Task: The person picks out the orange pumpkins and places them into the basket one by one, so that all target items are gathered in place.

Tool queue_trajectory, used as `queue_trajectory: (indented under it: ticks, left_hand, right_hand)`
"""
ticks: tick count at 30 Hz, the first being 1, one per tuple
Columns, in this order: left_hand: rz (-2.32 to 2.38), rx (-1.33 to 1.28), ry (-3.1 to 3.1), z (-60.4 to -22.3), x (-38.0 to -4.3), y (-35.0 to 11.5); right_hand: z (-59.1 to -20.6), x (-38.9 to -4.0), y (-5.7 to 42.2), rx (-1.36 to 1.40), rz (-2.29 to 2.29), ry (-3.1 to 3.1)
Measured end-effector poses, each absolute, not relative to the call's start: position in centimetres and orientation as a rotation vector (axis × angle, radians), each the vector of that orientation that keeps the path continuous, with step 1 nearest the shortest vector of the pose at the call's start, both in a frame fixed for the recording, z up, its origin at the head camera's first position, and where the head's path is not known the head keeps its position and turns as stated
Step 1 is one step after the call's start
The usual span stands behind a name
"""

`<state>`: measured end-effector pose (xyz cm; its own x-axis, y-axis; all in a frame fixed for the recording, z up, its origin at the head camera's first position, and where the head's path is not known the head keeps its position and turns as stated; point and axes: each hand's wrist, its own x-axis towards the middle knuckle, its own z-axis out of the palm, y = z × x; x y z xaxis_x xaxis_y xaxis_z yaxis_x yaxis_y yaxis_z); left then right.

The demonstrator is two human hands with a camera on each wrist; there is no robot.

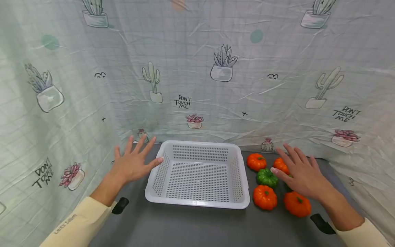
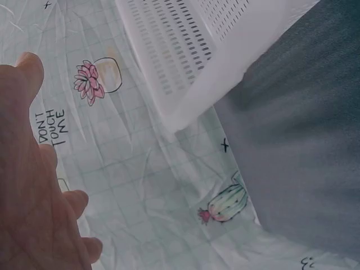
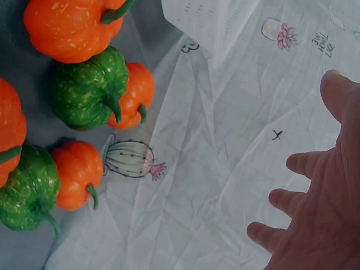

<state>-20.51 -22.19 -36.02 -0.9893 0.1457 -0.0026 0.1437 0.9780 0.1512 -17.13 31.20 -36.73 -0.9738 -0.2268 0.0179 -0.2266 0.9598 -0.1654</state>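
Note:
A white perforated plastic basket stands on the grey table with nothing inside it. My left hand is held over its left side, fingers spread and holding nothing, the thumb tip overlapping the rim in the head view. To the basket's right lie several small pumpkins: an orange pumpkin at the front, a green pumpkin behind it, and another orange pumpkin at the back. Above the right-hand pumpkins hovers my right hand, fingers spread and bare, partly hiding a second green pumpkin.
A pale curtain printed with potted cacti hangs behind the table and along both sides. Black bands sit at both wrists, by the cream sleeves.

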Motion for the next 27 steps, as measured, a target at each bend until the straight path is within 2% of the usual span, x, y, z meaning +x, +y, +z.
queue_trajectory:
  ticks: [27]
  left_hand:
    - [0.289,0.185,3.095,-39.3,-20.2,-22.7]
  right_hand:
    - [-38.9,-15.8,31.0,-0.377,-0.303,3.126]
